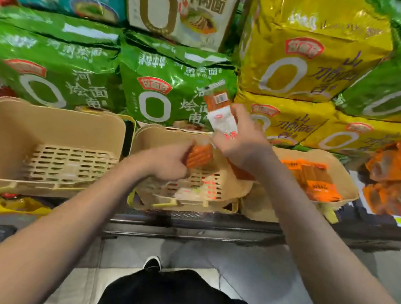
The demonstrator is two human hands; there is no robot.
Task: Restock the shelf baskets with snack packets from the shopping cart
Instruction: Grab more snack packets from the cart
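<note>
**A:** Start with the big things. Behind the middle basket (145, 142) stand the noodle bags (166, 89), green and yellow, stacked on the shelf. Left of the middle basket sits the left basket (45, 127), which looks bare down to its slotted floor. Right of it, the right basket (346, 187) already holds flat orange packets (317, 179).

**B:** And the ones you carry?

**A:** Your right hand (242, 142) hangs just above the middle basket's back rim, its grip wrapped round a bundle of snack packets (220, 115) that fans upward, orange and white. Your left hand (167, 163) is over the middle basket's floor, its grip pinching a second orange packet (200, 154) by one end. The two hands almost touch.

**B:** How will they handle?

**A:** I judge them light, thin and floppy: sealed film with a soft strip inside. The film looks glossy, so a loose bundle will likely slide apart. Take each by the flat sealed end or across the middle, thumb on one face and fingers on the other; squeezing hard gains you nothing and may crease the pack.

**B:** Anything lying in the middle basket?

**A:** A few pale packets near its front edge, I think; the blur keeps me from telling more. The cart is not in view.
</note>
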